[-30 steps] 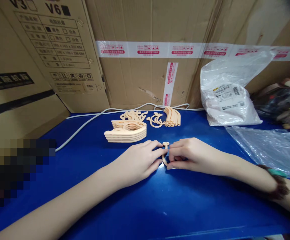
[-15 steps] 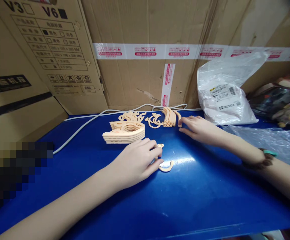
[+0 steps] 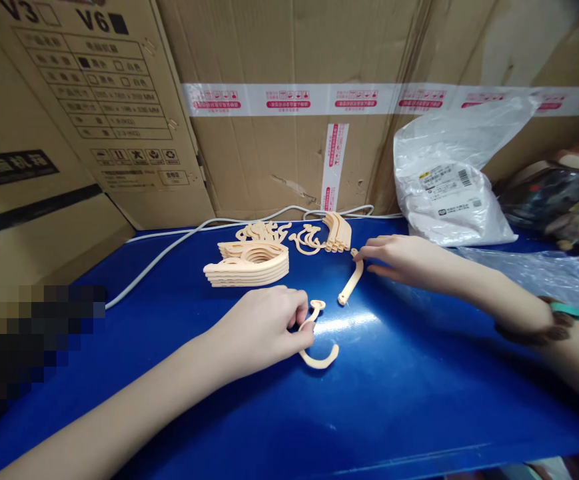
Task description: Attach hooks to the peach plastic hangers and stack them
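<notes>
My left hand (image 3: pixel 264 327) pinches a cream plastic hanger hook (image 3: pixel 320 362) at its stem, with the curved end pointing toward me. To the right, my right hand (image 3: pixel 394 259) grips the upper end of a cream hanger arm (image 3: pixel 352 283), whose other end slants down toward the hook. The two pieces are apart. Behind my left hand lies a stack of cream hanger pieces (image 3: pixel 246 270). Beyond it are a heap of loose hooks (image 3: pixel 264 231), a few more hooks (image 3: pixel 308 241) and a bundle of curved hanger arms (image 3: pixel 338 232).
Cardboard boxes (image 3: pixel 279 53) stand along the back and left of the blue table (image 3: pixel 394 413). A white cable (image 3: pixel 164 267) runs behind the pieces. At the right sit a white plastic bag (image 3: pixel 454 200) with labels and a clear plastic sheet (image 3: pixel 534 273).
My right hand has drawn one hanger arm away from the bundle, toward me. My left hand has moved slightly toward me and left with the hook, which now shows more fully.
</notes>
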Demonstrator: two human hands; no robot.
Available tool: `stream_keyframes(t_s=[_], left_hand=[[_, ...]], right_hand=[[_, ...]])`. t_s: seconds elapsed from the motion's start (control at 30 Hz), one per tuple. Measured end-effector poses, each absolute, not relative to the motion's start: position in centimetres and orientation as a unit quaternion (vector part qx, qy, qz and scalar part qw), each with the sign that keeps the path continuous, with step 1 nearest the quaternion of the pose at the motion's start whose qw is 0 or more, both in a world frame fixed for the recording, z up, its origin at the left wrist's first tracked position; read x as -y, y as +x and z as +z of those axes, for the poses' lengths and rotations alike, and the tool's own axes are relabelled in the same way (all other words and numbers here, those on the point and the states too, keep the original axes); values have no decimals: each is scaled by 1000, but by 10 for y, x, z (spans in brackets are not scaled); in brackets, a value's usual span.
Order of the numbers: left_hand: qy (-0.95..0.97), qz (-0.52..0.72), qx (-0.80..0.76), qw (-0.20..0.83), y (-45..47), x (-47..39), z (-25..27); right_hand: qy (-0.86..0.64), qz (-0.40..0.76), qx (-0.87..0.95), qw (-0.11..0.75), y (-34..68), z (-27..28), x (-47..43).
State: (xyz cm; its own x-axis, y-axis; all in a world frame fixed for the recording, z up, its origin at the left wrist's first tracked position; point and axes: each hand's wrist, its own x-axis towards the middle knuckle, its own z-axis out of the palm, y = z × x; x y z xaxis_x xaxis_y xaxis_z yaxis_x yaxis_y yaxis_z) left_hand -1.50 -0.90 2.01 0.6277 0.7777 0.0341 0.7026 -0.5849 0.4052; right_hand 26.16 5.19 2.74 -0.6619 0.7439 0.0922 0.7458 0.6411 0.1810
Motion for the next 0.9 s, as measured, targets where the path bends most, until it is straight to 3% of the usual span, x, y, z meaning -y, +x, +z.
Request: stream_keyframes(t_s=[0.27,0.43,0.73,0.83,0.9], left_hand=[[802,234,-434,336,-14,6,20],[812,225,-414,345,-13,8,18],[797,219,-394,402,-8,14,15],[787,252,-370,425,-8,12,14],[787,269,-360,422,-9,10,14]], right_hand=[[-302,104,938,138,213,27,-7],[-324,4,912,250,205,17,1],[-205,-244,929,189,205,18,3],[-201,-247,930,184,205,18,3],[-245,-183,929,208,208,18,-1]])
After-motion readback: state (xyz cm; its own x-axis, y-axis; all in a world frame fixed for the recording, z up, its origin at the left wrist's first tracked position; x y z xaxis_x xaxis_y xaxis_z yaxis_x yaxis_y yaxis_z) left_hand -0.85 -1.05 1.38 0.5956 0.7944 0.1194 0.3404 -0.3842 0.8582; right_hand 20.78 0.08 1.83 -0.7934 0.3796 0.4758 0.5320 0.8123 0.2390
